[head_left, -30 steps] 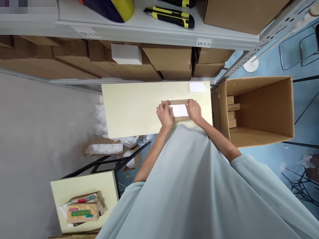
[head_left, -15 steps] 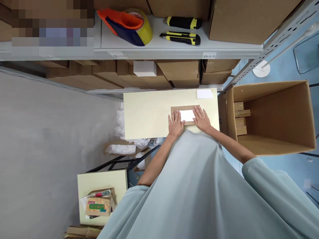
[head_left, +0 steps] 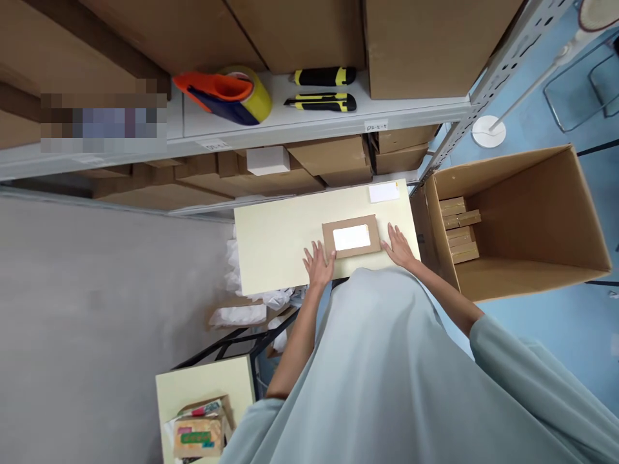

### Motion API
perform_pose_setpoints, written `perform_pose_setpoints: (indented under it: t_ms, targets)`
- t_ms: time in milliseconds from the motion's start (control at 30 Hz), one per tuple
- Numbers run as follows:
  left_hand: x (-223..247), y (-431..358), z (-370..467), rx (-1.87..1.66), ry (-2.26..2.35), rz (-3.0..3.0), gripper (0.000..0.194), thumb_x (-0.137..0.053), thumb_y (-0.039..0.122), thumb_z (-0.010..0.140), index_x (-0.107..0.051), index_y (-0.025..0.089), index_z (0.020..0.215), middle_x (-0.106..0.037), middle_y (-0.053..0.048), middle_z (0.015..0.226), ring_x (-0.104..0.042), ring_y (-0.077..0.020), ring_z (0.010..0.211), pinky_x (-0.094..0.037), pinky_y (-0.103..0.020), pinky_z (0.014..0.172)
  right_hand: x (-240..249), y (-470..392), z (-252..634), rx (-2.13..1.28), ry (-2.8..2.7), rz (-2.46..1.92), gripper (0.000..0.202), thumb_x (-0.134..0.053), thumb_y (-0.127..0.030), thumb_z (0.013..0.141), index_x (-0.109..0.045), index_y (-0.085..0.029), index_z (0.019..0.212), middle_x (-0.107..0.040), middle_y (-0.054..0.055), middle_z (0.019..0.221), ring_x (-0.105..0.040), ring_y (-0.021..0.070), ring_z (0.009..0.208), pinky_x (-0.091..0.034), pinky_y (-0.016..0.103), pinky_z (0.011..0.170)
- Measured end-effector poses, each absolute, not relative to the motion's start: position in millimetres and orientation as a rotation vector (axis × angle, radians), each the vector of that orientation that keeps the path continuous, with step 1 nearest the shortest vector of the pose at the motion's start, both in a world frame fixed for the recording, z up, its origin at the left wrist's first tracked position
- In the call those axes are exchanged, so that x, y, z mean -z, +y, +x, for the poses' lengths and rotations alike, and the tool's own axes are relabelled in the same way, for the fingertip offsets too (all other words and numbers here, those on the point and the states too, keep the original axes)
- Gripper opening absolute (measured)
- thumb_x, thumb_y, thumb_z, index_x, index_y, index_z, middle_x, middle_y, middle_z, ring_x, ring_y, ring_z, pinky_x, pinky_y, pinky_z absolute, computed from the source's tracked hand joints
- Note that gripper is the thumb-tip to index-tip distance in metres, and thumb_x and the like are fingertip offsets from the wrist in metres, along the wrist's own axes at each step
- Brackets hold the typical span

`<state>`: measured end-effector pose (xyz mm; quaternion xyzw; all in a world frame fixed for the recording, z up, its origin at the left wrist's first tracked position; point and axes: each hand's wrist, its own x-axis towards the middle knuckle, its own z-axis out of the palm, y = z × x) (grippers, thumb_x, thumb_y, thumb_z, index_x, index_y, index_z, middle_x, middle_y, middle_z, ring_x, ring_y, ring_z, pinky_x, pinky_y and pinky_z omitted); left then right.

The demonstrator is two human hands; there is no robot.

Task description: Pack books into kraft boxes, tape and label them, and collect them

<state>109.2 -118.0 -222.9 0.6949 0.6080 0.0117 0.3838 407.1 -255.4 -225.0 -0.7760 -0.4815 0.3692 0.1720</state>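
Note:
A small flat cardboard box lies on the pale yellow table, with a white label on its top. At its left side is my left hand, fingers spread, the thumb by the box's near left corner; whether it touches I cannot tell. My right hand is open just off the box's right side, fingers stretched out. Neither hand holds anything. Farther back on the table, near the right corner, lies another white label.
To the right stands a large open carton with several small boxes inside. Behind the table, a metal shelf carries cartons, two utility knives and a tape dispenser. A side table at lower left bears printed packages.
Both hands have moved off the top of the labelled box, the left outward to its left side and the right to its right. The whole view has tilted and shifted.

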Motion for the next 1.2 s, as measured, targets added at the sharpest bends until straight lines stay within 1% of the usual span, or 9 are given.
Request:
perform_pose_setpoints:
  t_ms: [100, 200, 300, 433, 567, 667, 833, 1000, 1200]
  targets:
    - [230.9, -129.1, 113.5, -0.065, 1.61, 1.368, 0.117, -0.044, 0.095, 0.094, -0.02, 0.025, 0.184, -0.04, -0.021, 0.182, -0.031, -0.0396, 0.173, -0.038, -0.061, 0.136, 231.1, -274.4, 399.3, -1.292, -1.164, -2.107, 0.09, -0.04, -0.065, 0.113, -0.016, -0.015, 0.185, -0.023, 0.015, 0.189, -0.018, 0.0337, 0.178, -0.027, 0.058, 0.143]
    - [233.6, -143.5, 126.4, -0.098, 1.628, 1.272, 0.117, -0.039, 0.096, 0.097, -0.019, 0.02, 0.183, -0.054, -0.025, 0.171, -0.052, -0.0398, 0.162, -0.05, -0.056, 0.129, 229.6, -277.5, 387.1, -1.369, -1.037, -1.987, 0.084, -0.039, -0.063, 0.114, -0.023, -0.02, 0.184, -0.029, 0.01, 0.187, -0.027, 0.0278, 0.176, -0.031, 0.051, 0.143]
    - [225.3, -153.2, 133.0, -0.172, 1.622, 1.283, 0.108, -0.036, 0.091, 0.102, -0.023, 0.018, 0.182, -0.06, -0.022, 0.167, -0.054, -0.0361, 0.161, -0.048, -0.051, 0.132, 217.2, -274.2, 388.4, -1.251, -0.957, -1.939, 0.083, -0.042, -0.065, 0.113, -0.028, -0.022, 0.183, -0.038, 0.008, 0.185, -0.032, 0.0264, 0.175, -0.031, 0.047, 0.143]
    - [203.8, -159.6, 134.2, -0.382, 1.462, 1.4, 0.081, -0.055, 0.076, 0.106, -0.056, 0.022, 0.166, -0.068, -0.016, 0.159, -0.063, -0.0318, 0.152, -0.05, -0.047, 0.129, 189.7, -277.2, 407.5, -1.09, -0.832, -1.887, 0.088, -0.044, -0.073, 0.111, -0.033, -0.022, 0.182, -0.05, 0.009, 0.178, -0.045, 0.0269, 0.169, -0.038, 0.045, 0.139]
    - [190.3, -168.4, 138.9, -0.501, 1.353, 1.409, 0.069, -0.072, 0.065, 0.098, -0.073, 0.016, 0.147, -0.073, -0.02, 0.15, -0.072, -0.0327, 0.136, -0.056, -0.047, 0.121, 167.0, -294.1, 413.9, -1.015, -0.713, -1.943, 0.083, -0.053, -0.079, 0.106, -0.064, -0.02, 0.164, -0.061, 0.009, 0.169, -0.053, 0.0329, 0.164, -0.039, 0.048, 0.139]
    - [186.6, -176.0, 139.4, -0.483, 1.339, 1.398, 0.062, -0.073, 0.059, 0.097, -0.077, 0.014, 0.14, -0.078, -0.019, 0.14, -0.074, -0.0317, 0.129, -0.058, -0.046, 0.117, 157.6, -310.5, 400.8, -1.008, -0.626, -2.026, 0.078, -0.061, -0.078, 0.103, -0.074, -0.021, 0.154, -0.067, 0.01, 0.162, -0.057, 0.0359, 0.16, -0.041, 0.051, 0.138]
    - [179.7, -185.9, 127.3, -0.459, 1.451, 1.461, 0.056, -0.072, 0.045, 0.094, -0.075, 0.014, 0.141, -0.081, -0.015, 0.124, -0.077, -0.0284, 0.112, -0.059, -0.045, 0.111, 140.2, -343.0, 364.1, -0.938, -0.556, -2.05, 0.065, -0.067, -0.068, 0.104, -0.078, -0.021, 0.148, -0.072, 0.011, 0.156, -0.066, 0.035, 0.152, -0.047, 0.05, 0.133]
    - [170.0, -207.1, 124.9, -0.383, 1.404, 1.587, 0.058, -0.068, 0.056, 0.091, -0.079, 0.018, 0.133, -0.079, -0.011, 0.121, -0.075, -0.028, 0.11, -0.058, -0.045, 0.111, 107.9, -396.4, 336.4, -0.787, -0.597, -2.028, 0.059, -0.07, -0.054, 0.105, -0.072, -0.024, 0.156, -0.072, 0.009, 0.158, -0.068, 0.0329, 0.148, -0.051, 0.049, 0.129]
    - [146.9, -261.0, 141.8, -0.184, 1.219, 1.525, 0.056, -0.066, 0.066, 0.088, -0.076, 0.018, 0.116, -0.08, -0.01, 0.114, -0.074, -0.0287, 0.11, -0.059, -0.043, 0.106, 55.9, -470.4, 313.1, -0.595, -0.564, -1.989, 0.064, -0.072, -0.052, 0.105, -0.066, -0.026, 0.163, -0.066, 0.01, 0.165, -0.061, 0.0304, 0.156, -0.047, 0.05, 0.135]
